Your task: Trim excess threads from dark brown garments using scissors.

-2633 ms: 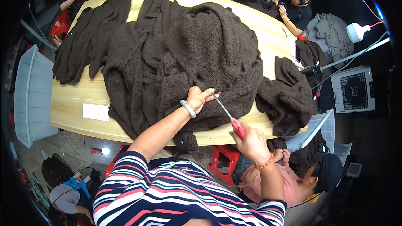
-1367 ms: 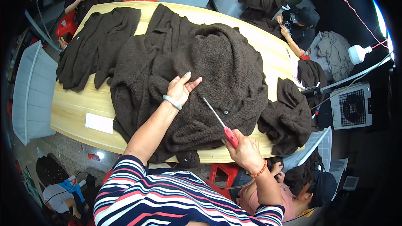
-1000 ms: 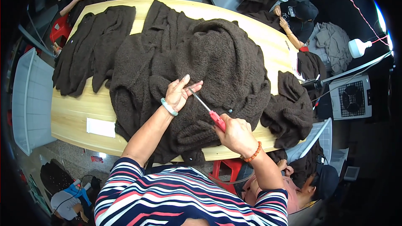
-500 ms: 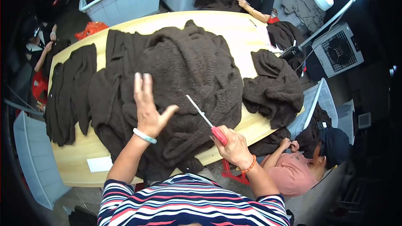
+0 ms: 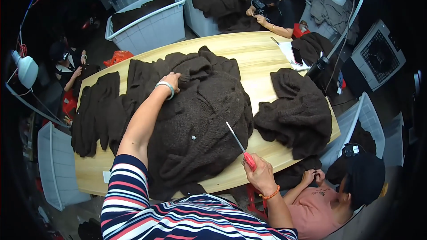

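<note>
A large heap of dark brown knit garments (image 5: 209, 111) covers the middle of the table. Stretched across to its far side, my left hand (image 5: 171, 82) has its fingers closed on a fold of a brown knit garment (image 5: 195, 67). My right hand (image 5: 260, 173) holds red-handled scissors (image 5: 250, 161) over the near right edge of the heap, their narrow blades pointing up and left. On the heap's near part lies a small shiny round piece (image 5: 194, 138), perhaps a button.
On the wooden table (image 5: 262, 58), more brown garments lie at left (image 5: 100, 111) and right (image 5: 298, 111). A phone (image 5: 296, 55) rests on paper at the far right. Co-workers sit at the far left, far side and near right. Grey bins (image 5: 149, 22) and lamps surround the table.
My left hand has gone from spread open above the heap to the far side, gripping a garment there. My right hand still holds the scissors. The whole view has shifted.
</note>
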Demonstrator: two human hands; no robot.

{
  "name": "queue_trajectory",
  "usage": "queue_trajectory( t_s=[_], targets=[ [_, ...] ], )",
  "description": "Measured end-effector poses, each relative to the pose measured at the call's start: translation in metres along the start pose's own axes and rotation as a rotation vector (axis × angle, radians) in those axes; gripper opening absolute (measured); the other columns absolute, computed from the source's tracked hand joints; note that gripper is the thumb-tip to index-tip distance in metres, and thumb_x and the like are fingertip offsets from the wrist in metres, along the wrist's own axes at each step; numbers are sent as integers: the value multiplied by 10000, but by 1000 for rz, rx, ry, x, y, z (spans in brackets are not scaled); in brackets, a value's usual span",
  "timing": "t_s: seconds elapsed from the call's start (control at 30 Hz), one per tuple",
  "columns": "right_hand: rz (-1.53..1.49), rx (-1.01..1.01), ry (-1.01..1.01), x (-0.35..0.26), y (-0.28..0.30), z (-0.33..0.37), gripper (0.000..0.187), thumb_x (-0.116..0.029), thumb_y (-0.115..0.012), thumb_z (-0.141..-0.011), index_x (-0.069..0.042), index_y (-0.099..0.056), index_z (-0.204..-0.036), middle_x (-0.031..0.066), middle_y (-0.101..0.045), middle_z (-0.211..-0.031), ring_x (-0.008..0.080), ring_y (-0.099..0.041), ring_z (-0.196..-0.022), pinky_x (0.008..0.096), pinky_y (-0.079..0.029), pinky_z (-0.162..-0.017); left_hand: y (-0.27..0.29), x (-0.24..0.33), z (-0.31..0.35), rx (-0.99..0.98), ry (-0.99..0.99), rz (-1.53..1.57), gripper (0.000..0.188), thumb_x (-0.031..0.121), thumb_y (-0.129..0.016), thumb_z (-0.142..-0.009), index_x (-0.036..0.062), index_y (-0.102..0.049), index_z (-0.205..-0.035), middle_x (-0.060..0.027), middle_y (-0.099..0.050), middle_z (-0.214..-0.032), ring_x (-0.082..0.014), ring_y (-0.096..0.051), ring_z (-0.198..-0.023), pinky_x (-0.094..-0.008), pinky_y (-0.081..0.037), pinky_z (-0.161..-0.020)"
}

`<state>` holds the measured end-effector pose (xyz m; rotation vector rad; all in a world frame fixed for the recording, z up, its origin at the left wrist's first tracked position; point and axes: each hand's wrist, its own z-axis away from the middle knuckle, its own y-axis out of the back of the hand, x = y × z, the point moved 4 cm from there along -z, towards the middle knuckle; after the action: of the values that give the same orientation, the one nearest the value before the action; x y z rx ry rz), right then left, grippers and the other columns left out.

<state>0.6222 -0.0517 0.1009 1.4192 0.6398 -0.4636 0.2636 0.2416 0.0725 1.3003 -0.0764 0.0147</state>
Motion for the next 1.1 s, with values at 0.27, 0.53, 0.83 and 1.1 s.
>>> queue_trajectory(
  t_s=[0.27, 0.53, 0.83, 1.1],
  targets=[
    [-84, 2, 8, 45, 6, -2, 167, -209, -663, -868, -95, -618, -982, 191, -653, -784, 407, -632, -765, 502, -493, -693, 76, -96, 66, 925, 130, 708, 351, 88, -650, -695, 49, -695, -1041, -149, -715, -915, -277, -691, -863, -368, -528, -816],
    [-97, -32, 150, 10, -8, -32, 202, -197, -685, -870, -91, -608, -1024, 184, -651, -799, 398, -633, -787, 483, -491, -706, 189, -219, 296, 1709, 159, 1131, 433, 52, -770, -776, -13, -650, -1186, -130, -679, -1134, -213, -648, -975, -334, -529, -872],
    [99, -167, 216, -87, -67, -78, 261, -261, -674, -898, -84, -613, -1081, 218, -668, -771, 435, -654, -784, 501, -511, -709, 189, -283, 499, 2000, 189, 790, 376, 68, -737, -841, -33, -640, -1190, -89, -657, -1191, -202, -642, -1024, -318, -518, -913],
    [105, -216, 137, -154, -128, -97, 243, -257, -680, -893, -47, -627, -1004, 206, -659, -800, 418, -653, -804, 444, -505, -707, 141, -390, 520, 1991, 353, 561, 344, 2, -721, -828, -54, -640, -1157, -98, -667, -1161, -185, -632, -1009, -311, -499, -913]
  ],
)
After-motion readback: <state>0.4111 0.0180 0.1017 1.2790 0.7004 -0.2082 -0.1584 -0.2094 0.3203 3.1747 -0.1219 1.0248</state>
